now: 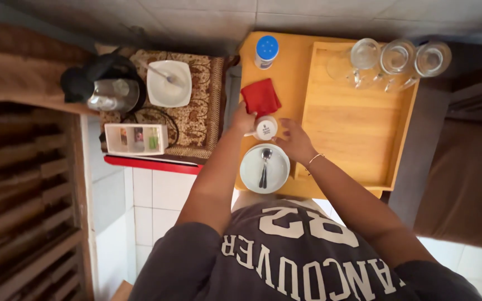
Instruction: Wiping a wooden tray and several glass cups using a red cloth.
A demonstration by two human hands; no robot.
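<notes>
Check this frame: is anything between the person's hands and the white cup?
Nothing visible. The left hand touches the white cup at its handle side, and the right hand rests against its other side. The red cloth and the saucer with spoon lie beside it.

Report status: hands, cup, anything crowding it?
Left hand and right hand both on the white cup, fingers around its sides. Red cloth just behind, saucer with spoon in front. Wooden tray alongside right.

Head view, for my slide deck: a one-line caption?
Both hands, left and right, hold a white cup above a saucer.
</notes>
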